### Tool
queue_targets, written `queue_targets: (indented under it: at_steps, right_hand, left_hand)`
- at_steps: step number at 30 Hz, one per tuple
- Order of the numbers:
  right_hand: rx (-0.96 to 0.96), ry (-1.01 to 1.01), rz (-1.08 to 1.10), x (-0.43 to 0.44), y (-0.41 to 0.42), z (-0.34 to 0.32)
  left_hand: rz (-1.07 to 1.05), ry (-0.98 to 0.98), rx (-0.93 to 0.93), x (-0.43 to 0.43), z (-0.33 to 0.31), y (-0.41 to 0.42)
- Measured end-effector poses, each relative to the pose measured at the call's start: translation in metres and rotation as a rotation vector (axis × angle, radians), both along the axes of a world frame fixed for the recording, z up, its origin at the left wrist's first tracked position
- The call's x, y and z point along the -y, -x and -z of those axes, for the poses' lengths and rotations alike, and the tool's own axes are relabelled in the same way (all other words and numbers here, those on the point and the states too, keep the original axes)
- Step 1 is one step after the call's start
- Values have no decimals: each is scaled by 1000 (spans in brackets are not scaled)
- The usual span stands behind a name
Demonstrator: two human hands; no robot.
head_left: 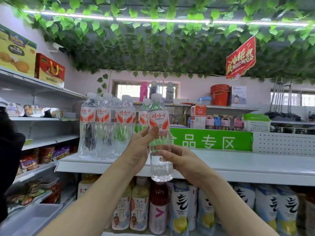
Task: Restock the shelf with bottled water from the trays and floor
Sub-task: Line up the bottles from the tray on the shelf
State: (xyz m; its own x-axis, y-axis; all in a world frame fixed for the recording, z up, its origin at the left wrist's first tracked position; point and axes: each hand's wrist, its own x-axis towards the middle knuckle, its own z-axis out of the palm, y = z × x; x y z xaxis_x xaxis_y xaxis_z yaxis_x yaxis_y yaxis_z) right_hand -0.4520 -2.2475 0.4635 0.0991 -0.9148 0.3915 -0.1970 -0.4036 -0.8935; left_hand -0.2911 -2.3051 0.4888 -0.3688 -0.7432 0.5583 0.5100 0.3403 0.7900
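you hold one clear water bottle upright in both hands, in front of the white top shelf. it has a white cap and a red and white label. its base hangs lower than the shelf's front edge, so it does not stand on the shelf.

your left hand comes in from the lower left. its grip pinches the bottle just under the label: the thumb lies across the front and the fingers go behind, out of sight. your right hand comes in from the lower right. its grip curls round the clear lower half of the bottle, thumb tip on the front.

just left of the held bottle, a cluster of matching water bottles stands on the left end of the same shelf. whether the held bottle touches the nearest one cannot be told.

behind the shelf runs a green sign with white characters. on the shelf below stand tea bottles, a red drink bottle and blue and white bottles. to the far left, side shelves carry snack packets. green leaves cover the ceiling, and a red banner hangs from it on the right.
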Motion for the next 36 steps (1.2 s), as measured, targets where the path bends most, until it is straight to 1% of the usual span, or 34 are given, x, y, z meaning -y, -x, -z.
queue_targets:
  at_steps: [6, 9, 11, 13, 18, 21, 25, 30, 36]
  right_hand:
    - [77, 48, 38, 16, 12, -14]
    - [88, 89, 87, 27, 22, -29]
    - [118, 91, 114, 36, 29, -39]
    - [137, 77, 146, 48, 37, -46]
    - [158, 17, 212, 82, 50, -48]
    - [119, -55, 227, 100, 49, -41]
    - [90, -111, 213, 120, 46, -33]
    - [2, -102, 198, 136, 39, -36]
    - [-19, -87, 182, 148, 38, -34]
  left_hand:
    - [19, 25, 57, 9, -10, 11]
    - [-95, 47, 107, 15, -15, 12]
    - [-176, 37, 155, 22, -8, 10]
    - [-261, 20, 216, 29, 4, 8]
    - [-362, 2, 376, 42, 17, 7]
    - [-372, -23, 451, 52, 20, 9]
    - [-401, -23, 502, 57, 22, 12]
    - [-424, -46, 561, 64, 19, 15]
    - [-454, -41, 592, 70, 20, 17]
